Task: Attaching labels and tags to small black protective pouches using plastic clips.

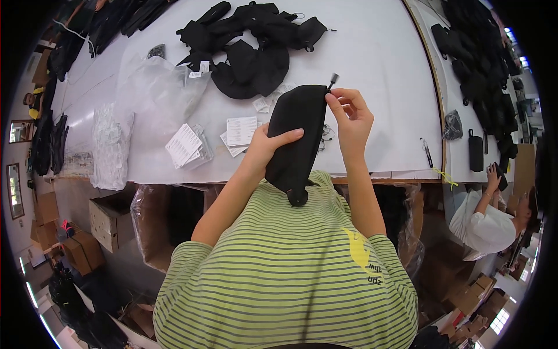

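One black pouch (297, 113) tilts, left hand (265, 145) clasping, right hand (354, 119) pinching.

A slender dark tool (427, 152) lies near the right end of the white worktop (383, 64), with a yellow ribbon (446, 176) near it. Farther right is a co-worker in white (483, 225); at lower left, an open carton (103, 228) stands near a brown box (85, 255) (a red-and-black object (65, 231) tops it).
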Motion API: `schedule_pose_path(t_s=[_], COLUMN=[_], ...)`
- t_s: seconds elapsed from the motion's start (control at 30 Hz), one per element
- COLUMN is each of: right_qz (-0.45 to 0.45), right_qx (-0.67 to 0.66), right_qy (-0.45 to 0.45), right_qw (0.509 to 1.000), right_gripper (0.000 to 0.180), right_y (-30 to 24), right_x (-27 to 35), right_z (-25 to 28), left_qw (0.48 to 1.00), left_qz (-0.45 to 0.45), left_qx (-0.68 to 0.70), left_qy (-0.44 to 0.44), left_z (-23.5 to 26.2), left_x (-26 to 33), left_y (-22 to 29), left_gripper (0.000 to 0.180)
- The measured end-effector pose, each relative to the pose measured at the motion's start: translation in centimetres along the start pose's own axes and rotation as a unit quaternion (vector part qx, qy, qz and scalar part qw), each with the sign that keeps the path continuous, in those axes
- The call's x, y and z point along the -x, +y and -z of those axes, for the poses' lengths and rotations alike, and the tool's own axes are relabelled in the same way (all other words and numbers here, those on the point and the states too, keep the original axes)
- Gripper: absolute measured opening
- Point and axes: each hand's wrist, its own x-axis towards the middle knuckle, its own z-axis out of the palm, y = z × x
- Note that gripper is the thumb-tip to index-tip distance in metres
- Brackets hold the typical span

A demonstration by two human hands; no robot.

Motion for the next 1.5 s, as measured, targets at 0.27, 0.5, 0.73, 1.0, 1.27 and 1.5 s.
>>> schedule_pose_path(t_s=[0.27,0.5,0.73,1.0,1.27,1.5], right_qz=[-0.1,-0.109,0.127,0.066,0.099,0.077], right_qx=[-0.066,-0.057,0.231,0.118,0.125,0.212], right_qy=[-0.078,-0.142,-0.151,-0.339,-0.332,-0.221], right_qw=[0.99,0.982,0.953,0.931,0.93,0.949], right_gripper=[0.012,0.015,0.011,0.01,0.012,0.04], right_y=[0.4,-2.0,-2.2,-6.4,-5.9,-5.3], right_x=[-0.5,-2.2,-1.5,2.6,2.7,5.1], right_z=[-0.7,-0.1,-0.7,-1.6,-1.5,-2.0], left_qw=[0.999,1.0,0.994,0.954,0.953,0.947], left_qz=[0.004,0.028,0.038,0.032,-0.02,-0.107], left_qx=[0.031,-0.002,0.097,0.295,0.294,0.298], left_qy=[0.01,-0.01,0.039,-0.042,-0.068,0.055], left_z=[1.4,1.9,0.8,5.3,6.5,2.3], left_x=[-1.0,-1.3,-1.2,-3.7,-4.2,-1.3], left_y=[0.1,0.1,0.5,1.2,0.5,0.7], left_gripper=[0.038,0.037,0.032,0.021,0.024,0.034])
